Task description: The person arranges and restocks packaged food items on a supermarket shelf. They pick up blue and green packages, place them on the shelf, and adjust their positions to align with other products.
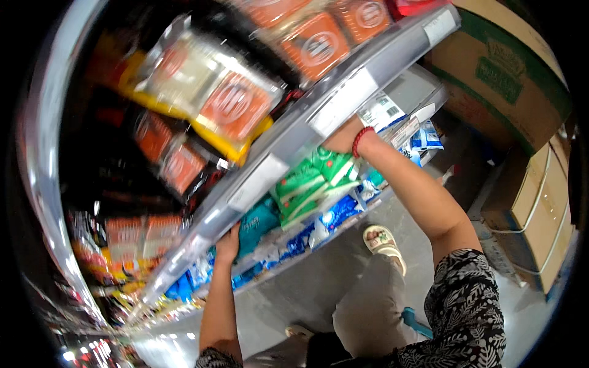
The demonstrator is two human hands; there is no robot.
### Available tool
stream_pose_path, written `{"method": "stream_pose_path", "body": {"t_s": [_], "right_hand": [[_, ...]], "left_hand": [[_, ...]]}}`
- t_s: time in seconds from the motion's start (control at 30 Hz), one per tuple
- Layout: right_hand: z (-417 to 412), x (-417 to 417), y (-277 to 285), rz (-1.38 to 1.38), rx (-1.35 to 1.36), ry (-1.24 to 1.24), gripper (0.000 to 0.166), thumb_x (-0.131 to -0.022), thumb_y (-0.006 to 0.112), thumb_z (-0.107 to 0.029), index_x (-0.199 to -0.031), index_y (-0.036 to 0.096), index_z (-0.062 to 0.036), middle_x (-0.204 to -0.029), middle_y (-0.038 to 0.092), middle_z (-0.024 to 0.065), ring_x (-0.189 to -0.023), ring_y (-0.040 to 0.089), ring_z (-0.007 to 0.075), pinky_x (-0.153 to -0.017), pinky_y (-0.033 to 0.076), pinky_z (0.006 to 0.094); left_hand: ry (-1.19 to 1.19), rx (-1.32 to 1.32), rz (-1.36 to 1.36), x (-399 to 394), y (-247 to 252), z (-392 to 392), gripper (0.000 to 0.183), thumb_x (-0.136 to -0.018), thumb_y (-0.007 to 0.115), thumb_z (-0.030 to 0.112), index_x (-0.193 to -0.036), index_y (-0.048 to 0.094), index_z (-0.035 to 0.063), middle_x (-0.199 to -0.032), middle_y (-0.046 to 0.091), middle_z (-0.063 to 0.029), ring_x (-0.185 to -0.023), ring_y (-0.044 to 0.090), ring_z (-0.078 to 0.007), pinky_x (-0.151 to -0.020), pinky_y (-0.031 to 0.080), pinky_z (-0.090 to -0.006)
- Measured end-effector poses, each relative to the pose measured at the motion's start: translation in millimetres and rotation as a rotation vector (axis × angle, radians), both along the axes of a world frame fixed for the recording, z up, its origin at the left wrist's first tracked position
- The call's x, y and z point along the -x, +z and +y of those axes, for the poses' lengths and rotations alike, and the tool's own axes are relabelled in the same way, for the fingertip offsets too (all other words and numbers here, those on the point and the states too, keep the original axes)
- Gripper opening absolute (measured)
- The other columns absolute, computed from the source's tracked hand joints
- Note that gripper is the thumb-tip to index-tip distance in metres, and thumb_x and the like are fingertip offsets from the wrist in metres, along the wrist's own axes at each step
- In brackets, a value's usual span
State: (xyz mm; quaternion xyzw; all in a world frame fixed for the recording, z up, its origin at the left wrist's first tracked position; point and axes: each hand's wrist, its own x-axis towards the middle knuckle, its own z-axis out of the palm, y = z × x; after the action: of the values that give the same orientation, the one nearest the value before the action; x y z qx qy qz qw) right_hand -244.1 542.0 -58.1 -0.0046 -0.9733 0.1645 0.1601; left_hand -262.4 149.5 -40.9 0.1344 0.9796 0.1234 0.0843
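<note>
Both hands reach in under the front edge of a store shelf [294, 133]. At the teal packet [258, 227], my left hand [228, 244] rests along its left side, fingers partly hidden below the shelf edge. My right hand [345, 135], with a red bead bracelet [361, 141] at the wrist, is above green and white packets [301, 186]; its fingers are hidden, so its hold cannot be told. A white packet with a barcode [384, 110] lies just beyond that wrist.
Orange-labelled packs [315, 46] and a yellow-edged clear pack [207, 92] fill the upper shelf. Blue packets [340, 211] line a lower shelf. Cardboard boxes [529, 216] stand at the right. A sandalled foot [384, 244] is on the grey floor [303, 280].
</note>
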Motion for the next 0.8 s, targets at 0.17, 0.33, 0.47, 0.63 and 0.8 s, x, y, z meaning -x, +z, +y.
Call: {"method": "stream_pose_path", "body": {"t_s": [0.17,0.33,0.47,0.63,0.8], "right_hand": [[17,-9,10,0.065,0.061,-0.025,0.049,-0.080,0.046,-0.043,-0.117,0.054,-0.0124,-0.127,0.047,0.0109,-0.119,0.039,0.0341,-0.097,0.028,0.0525],[-65,-88,13,0.349,-0.062,0.112,0.054,-0.075,0.063,-0.032,-0.120,0.048,-0.0071,-0.126,0.041,0.0213,-0.115,0.038,0.0404,-0.098,0.029,0.0505],[-161,-98,34,0.179,0.060,0.574,0.069,-0.067,0.072,-0.027,-0.126,0.042,-0.0080,-0.129,0.035,0.0236,-0.120,0.032,0.0422,-0.100,0.027,0.0485],[-222,-28,36,-0.240,-0.251,0.419,0.085,-0.066,0.066,-0.052,-0.133,0.033,-0.0118,-0.131,0.036,0.0250,-0.121,0.033,0.0429,-0.100,0.025,0.0504],[-225,-17,19,-0.192,-0.264,0.428,0.084,-0.068,0.064,-0.054,-0.133,0.032,-0.0099,-0.133,0.036,0.0217,-0.122,0.035,0.0374,-0.101,0.027,0.0433]], "left_hand": [[-0.230,-0.079,0.174,20,-7,7,0.059,-0.087,0.039,0.052,-0.130,0.041,0.0108,-0.134,0.037,-0.0166,-0.127,0.027,-0.0354,-0.105,0.013,-0.0439],[-0.122,-0.077,0.375,4,-21,-16,0.052,-0.084,0.051,0.046,-0.121,0.048,0.0094,-0.126,0.045,-0.0158,-0.118,0.039,-0.0355,-0.098,0.028,-0.0446],[-0.114,-0.245,0.259,1,-20,-30,0.059,-0.083,0.052,0.046,-0.128,0.041,0.0109,-0.134,0.035,-0.0181,-0.124,0.030,-0.0356,-0.102,0.022,-0.0461],[-0.021,-0.230,0.288,-15,7,-31,0.064,-0.085,0.046,0.050,-0.133,0.034,0.0095,-0.137,0.028,-0.0217,-0.128,0.020,-0.0409,-0.105,0.016,-0.0482],[0.184,-0.050,0.138,-45,-3,-68,0.083,-0.082,0.039,0.060,-0.137,0.022,0.0006,-0.140,0.014,-0.0289,-0.130,0.009,-0.0455,-0.105,0.008,-0.0537]]}}
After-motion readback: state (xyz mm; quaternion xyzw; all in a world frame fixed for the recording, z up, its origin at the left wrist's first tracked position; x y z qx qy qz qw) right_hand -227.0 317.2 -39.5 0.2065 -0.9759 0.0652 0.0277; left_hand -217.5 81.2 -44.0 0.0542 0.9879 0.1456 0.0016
